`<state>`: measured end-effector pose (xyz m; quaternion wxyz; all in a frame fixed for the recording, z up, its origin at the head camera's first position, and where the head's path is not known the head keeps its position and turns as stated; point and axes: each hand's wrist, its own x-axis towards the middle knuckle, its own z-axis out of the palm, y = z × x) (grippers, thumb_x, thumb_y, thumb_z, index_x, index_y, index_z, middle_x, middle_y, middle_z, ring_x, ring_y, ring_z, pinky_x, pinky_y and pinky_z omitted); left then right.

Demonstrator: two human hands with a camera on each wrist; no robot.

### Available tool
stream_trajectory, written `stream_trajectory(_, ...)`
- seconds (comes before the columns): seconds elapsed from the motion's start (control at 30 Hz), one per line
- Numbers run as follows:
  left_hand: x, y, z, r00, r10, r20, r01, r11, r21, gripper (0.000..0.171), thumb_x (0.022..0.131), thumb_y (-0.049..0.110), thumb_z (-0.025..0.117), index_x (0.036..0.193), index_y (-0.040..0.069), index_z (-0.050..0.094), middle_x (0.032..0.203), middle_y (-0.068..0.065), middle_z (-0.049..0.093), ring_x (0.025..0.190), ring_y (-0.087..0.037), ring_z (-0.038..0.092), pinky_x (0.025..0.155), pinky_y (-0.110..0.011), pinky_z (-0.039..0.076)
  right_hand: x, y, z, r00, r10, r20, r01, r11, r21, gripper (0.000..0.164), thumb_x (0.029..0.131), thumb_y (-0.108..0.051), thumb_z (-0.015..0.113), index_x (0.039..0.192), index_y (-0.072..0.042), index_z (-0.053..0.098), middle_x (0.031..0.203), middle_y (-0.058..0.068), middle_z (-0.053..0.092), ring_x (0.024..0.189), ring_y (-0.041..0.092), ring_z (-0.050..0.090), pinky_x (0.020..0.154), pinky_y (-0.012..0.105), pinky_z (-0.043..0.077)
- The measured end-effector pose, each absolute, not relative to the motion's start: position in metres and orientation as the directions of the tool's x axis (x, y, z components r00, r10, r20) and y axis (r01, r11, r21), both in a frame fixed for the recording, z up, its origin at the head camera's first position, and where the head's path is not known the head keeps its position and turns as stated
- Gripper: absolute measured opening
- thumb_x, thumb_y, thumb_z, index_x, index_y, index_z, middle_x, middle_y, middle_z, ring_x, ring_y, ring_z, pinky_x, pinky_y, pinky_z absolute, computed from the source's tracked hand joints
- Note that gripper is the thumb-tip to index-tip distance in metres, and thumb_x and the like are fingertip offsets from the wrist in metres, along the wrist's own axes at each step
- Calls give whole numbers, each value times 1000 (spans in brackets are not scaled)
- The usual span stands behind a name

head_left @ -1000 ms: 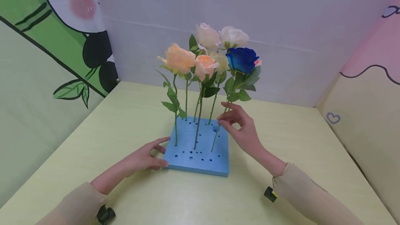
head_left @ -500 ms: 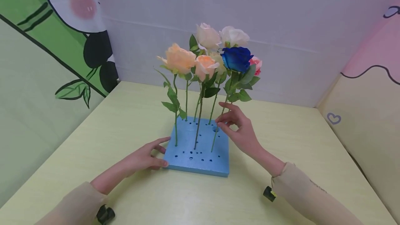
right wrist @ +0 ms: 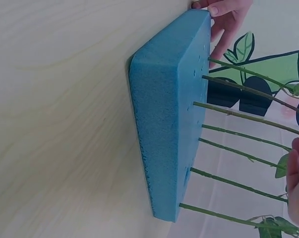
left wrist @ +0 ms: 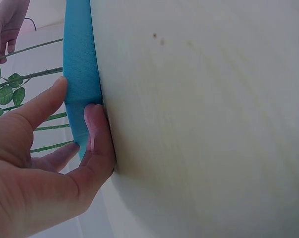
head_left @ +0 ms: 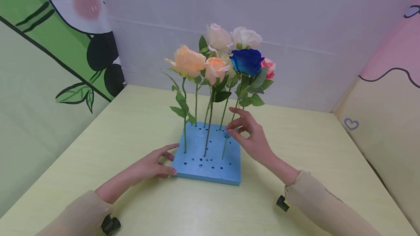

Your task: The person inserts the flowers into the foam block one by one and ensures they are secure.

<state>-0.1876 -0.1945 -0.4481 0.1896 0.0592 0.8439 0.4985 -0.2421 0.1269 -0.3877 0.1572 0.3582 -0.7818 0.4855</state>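
My right hand (head_left: 247,136) pinches the green stem of a blue artificial rose (head_left: 247,62) between thumb and fingers. The foot of that stem meets the top of a light-blue foam block (head_left: 214,173) near its front right. My left hand (head_left: 155,163) rests against the block's left edge. Seen in the left wrist view, its fingers (left wrist: 99,131) touch the block's side, with the tip of its thumb at the upper edge. Several other roses stand in the block, among them a peach one (head_left: 187,61), a small peach-pink one (head_left: 216,70) and a white one (head_left: 246,37).
A pink rose (head_left: 269,68) shows partly behind the blue one. Several small holes dot the block, with a larger hole (head_left: 226,134) near its right rear. The pale table (head_left: 131,119) meets a lilac cloth wall (head_left: 295,46) behind and painted panels at both sides.
The blue rose's bloom has shifted left and its stem stands more upright, uncovering more of the pink rose. My right hand has moved slightly left with it. My left hand has stayed still.
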Motion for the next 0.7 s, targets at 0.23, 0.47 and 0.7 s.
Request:
stream_trajectory(0.23, -187, -194, -447, -920, 292, -259, -89, 490, 867, 88, 83, 25, 79, 156, 20, 29, 136, -20, 48, 83, -19, 65, 75, -32, 55, -240, 124, -388, -705, -406, 582, -701, 275, -658, 59, 92, -3, 67, 145, -18, 44, 99, 9, 74, 90, 16, 69, 76, 25, 56)
stream_trajectory(0.47, -187, -194, -447, -919, 302, -255, -80, 490, 868, 88, 84, 23, 78, 156, 18, 28, 136, -21, 47, 81, -19, 64, 73, -32, 54, -240, 124, -391, -700, -423, 575, -706, 285, -649, 57, 92, -3, 66, 143, -15, 44, 96, 9, 74, 88, 17, 70, 74, 26, 56)
stream_trajectory(0.7, -187, -194, -446, -920, 298, -255, -79, 497, 864, 88, 84, 24, 78, 156, 19, 29, 136, -21, 48, 81, -19, 64, 73, -32, 54, -242, 126, -399, -695, -444, 566, -710, 295, -640, 52, 93, -3, 66, 139, -13, 45, 93, 9, 74, 85, 18, 71, 73, 26, 56)
